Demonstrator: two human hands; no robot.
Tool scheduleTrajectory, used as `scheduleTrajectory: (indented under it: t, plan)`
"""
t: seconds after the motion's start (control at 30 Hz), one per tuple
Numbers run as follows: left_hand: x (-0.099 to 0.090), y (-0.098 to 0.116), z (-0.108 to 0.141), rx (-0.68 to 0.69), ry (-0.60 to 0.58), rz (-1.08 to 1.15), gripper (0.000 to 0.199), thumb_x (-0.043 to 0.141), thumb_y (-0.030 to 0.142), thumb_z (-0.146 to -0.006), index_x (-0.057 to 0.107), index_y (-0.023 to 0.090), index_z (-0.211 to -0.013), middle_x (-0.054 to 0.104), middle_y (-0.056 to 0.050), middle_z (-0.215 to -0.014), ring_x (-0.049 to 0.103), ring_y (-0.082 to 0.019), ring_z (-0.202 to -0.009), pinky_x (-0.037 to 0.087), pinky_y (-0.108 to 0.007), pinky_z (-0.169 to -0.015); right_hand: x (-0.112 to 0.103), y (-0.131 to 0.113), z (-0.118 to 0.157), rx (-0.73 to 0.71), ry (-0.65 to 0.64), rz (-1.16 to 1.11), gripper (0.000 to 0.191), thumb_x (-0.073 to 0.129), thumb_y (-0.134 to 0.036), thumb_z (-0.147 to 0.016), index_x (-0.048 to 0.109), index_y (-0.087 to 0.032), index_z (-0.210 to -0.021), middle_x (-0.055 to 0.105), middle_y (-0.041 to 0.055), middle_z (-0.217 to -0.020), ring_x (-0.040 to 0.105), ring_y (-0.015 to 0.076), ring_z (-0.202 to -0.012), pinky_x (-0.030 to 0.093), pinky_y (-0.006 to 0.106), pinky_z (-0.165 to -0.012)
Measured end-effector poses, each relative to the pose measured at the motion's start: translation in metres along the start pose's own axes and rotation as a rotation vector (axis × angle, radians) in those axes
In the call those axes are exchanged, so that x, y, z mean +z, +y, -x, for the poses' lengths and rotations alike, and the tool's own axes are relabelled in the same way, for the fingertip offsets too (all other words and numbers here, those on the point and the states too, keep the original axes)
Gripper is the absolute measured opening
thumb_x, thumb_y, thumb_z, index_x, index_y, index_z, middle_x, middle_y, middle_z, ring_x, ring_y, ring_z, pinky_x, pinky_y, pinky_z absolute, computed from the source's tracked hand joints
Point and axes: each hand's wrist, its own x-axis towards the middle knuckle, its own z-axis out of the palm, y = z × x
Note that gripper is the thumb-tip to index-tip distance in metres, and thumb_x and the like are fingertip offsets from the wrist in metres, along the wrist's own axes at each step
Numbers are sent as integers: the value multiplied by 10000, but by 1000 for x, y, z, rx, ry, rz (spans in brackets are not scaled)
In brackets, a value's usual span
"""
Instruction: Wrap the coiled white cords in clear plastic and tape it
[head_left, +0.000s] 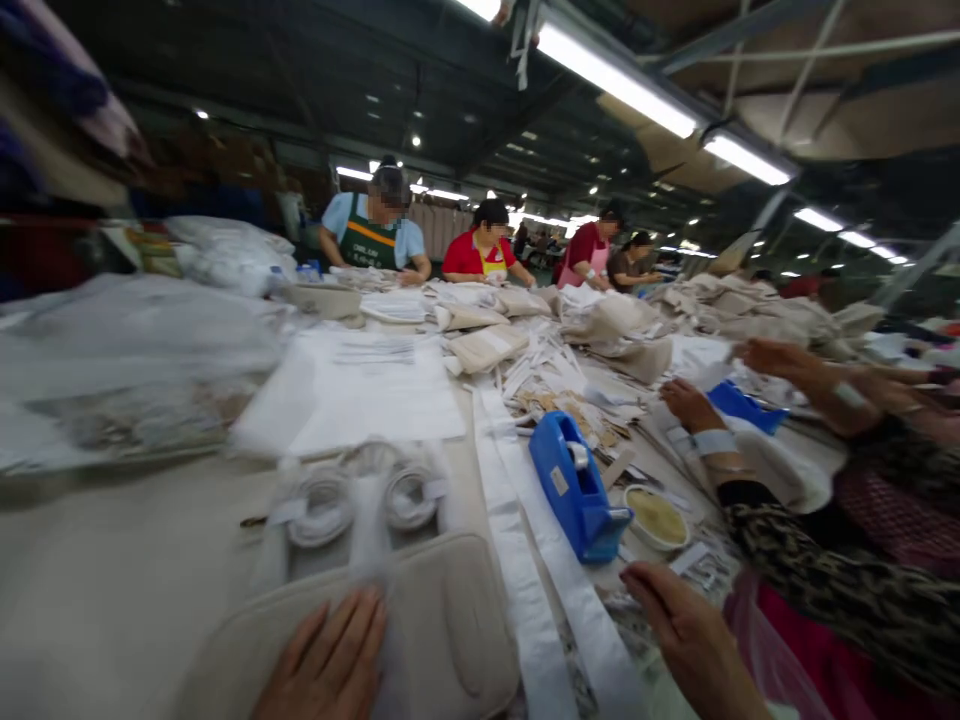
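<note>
My left hand [326, 660] lies flat with fingers stretched on a beige padded fabric piece [450, 620] at the bottom centre. Behind that piece sits a light tray [277, 550] holding two round white coiled items [319, 508]. My right hand [686, 630] is at the lower right, in front of a blue tape dispenser [574, 490] and a small bowl of yellowish stuff [657, 517]. Its fingers are held close together, and whether anything is between them is hidden. White strips [517, 530] run between my hands.
White sheets [360, 390] and plastic bags [135, 370] are on the left. Beige fabric pieces [487, 348] are heaped behind. At the right, a co-worker's hands [694, 405] reach in near a second blue dispenser [742, 405]. Several people work across the table.
</note>
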Motion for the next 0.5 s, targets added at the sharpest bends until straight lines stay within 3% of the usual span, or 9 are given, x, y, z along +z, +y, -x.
scheduleTrajectory:
  t: [0.07,0.17,0.23,0.3,0.4,0.5]
  plan:
    - [-15,6,-12,-115,-27,10,324,373,208,-889,583,143,-1127,645,-80,-1149,510,-183,-1146,217,-349,-1095,1,-35,-9,-258,-177,29,197,497,-393,-840,655,-275,-835,675,35,-748,633,183,-645,475,270,-570]
    - [-24,10,-20,-72,-14,-41,333,343,162,-887,582,128,-1117,655,-71,-1112,513,-188,-1122,242,-358,-1055,15,-103,-32,-578,-489,73,224,447,-299,-891,633,-264,-771,614,19,-676,570,141,-567,405,237,-500]
    - [-29,11,-22,-46,-88,-79,352,365,141,-865,560,123,-1157,638,-73,-1145,496,-202,-1139,239,-370,-1040,34,-146,-48,-740,-632,159,220,454,-221,-904,598,-246,-741,601,0,-696,534,129,-589,366,238,-528]
    - [-33,11,-21,-47,-169,-95,374,394,153,-848,536,115,-1192,614,-84,-1189,473,-221,-1162,231,-384,-1033,61,-178,-62,-934,-697,267,174,494,-156,-884,592,-224,-757,598,-5,-710,519,132,-619,335,253,-558]
    - [-32,14,-18,-60,-202,-78,411,410,223,-844,510,85,-1218,581,-113,-1231,436,-254,-1191,226,-409,-1028,104,-198,-80,-1174,-739,429,182,525,-51,-824,611,-205,-782,609,-1,-712,525,142,-641,304,269,-580]
    - [-21,17,-12,-77,-169,-77,433,403,235,-841,492,69,-1231,555,-134,-1255,399,-275,-1221,226,-432,-1023,138,-200,-93,-1268,-742,485,201,535,-27,-799,629,-200,-760,623,8,-707,532,148,-664,303,275,-612]
